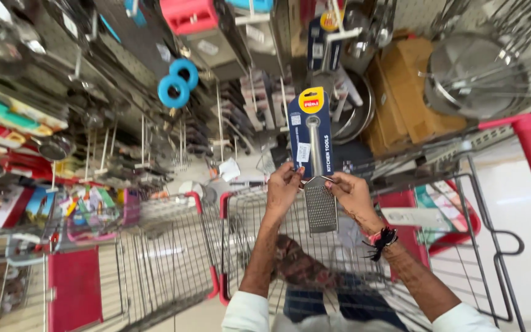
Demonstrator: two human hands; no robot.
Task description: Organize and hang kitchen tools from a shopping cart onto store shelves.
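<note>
A flat metal grater (321, 206) is held up between both grips. Its blade is a rectangular plate, finely perforated, hanging below the left grip (283, 187) and the right grip (353, 193), which pinch it from either side at the blade's top. A slim steel handle rises straight above the grips, fastened to a dark blue backing card (297, 138) with a yellow hang tab at its top. The whole piece stands upright.

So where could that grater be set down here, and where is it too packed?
Both hands, left hand and right hand, hold the carded grater over a wire shopping cart; its basket looks mostly bare under the hands. The adjacent cart's basket is open too. The pegboard wall of hanging utensils is packed.
</note>
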